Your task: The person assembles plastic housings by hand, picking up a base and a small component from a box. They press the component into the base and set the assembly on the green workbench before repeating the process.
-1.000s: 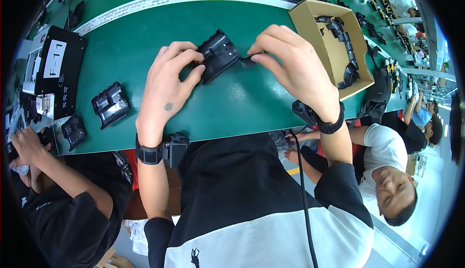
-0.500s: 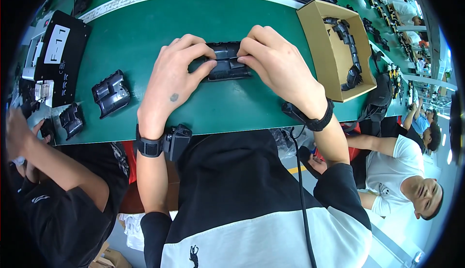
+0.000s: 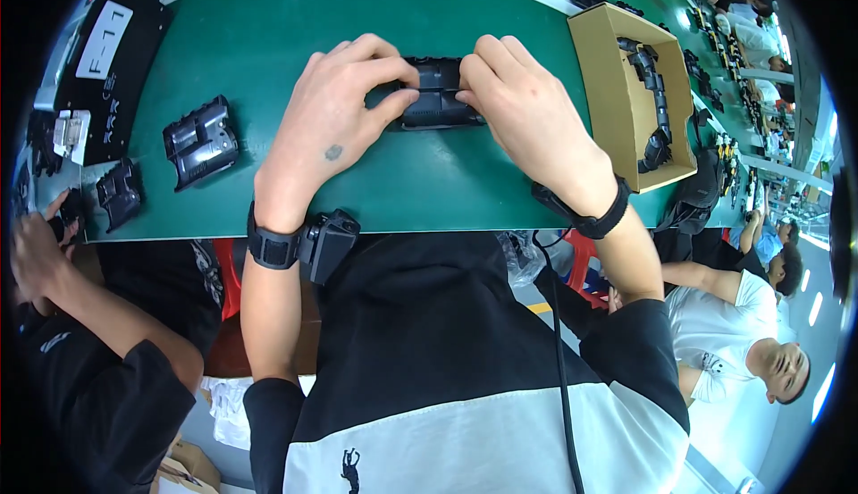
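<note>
A black ribbed plastic housing (image 3: 440, 101) lies on the green table between my two hands. At its left end, my left hand (image 3: 344, 101) pinches the edge with thumb and forefinger. My right hand (image 3: 518, 92) is closed over the opposite end, its fingertips pressed near the middle seam. Part of each end is hidden under the fingers. Another black plastic housing (image 3: 201, 142), with its hollow side showing, rests to the left of my left hand. A smaller black part (image 3: 119, 194) sits beyond it by the table's near edge.
An open cardboard box (image 3: 592, 74) with a row of black parts (image 3: 657, 101) stands at the right. A black metal device (image 3: 116, 65) is at the far left. Close to it, a co-worker's hand (image 3: 40, 253) holds something dark. A black bag (image 3: 700, 192) hangs near the right edge.
The view has shifted slightly, so the table and box appear moved. Both hands keep their hold on the housing, with the right fingers a little more curled. The co-worker's arm at left has moved slightly.
</note>
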Available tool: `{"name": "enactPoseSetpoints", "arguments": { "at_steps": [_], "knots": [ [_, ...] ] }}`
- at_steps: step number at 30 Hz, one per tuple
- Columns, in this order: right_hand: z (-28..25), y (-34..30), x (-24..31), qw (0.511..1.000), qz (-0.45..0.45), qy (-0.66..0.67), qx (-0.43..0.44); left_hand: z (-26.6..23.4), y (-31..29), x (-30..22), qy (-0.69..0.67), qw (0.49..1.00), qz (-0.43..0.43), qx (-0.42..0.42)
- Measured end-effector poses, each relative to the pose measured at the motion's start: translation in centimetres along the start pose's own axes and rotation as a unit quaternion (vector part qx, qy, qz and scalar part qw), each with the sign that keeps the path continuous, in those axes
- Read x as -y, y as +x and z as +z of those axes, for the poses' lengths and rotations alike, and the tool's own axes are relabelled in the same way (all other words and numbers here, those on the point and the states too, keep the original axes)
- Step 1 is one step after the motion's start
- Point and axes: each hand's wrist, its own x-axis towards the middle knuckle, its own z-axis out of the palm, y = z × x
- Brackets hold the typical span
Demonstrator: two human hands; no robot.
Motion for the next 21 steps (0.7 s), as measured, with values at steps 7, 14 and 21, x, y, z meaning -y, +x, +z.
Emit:
{"name": "enactPoseSetpoints", "arguments": {
  "at_steps": [7,14,21],
  "knots": [
    [-0.7,1.3,-1.2,0.997,-0.041,0.005,0.067,0.6,0.6,0.9,-0.015,1.000,0.008,-0.006],
    [-0.5,1.3,-2.1,0.995,-0.069,0.021,0.070,0.3,1.1,-0.7,0.043,0.998,0.040,-0.004],
    [-2.3,-0.1,-2.2,0.999,-0.030,0.035,0.019,2.2,1.0,-4.0,0.142,0.986,0.050,-0.067]
  ]
}}
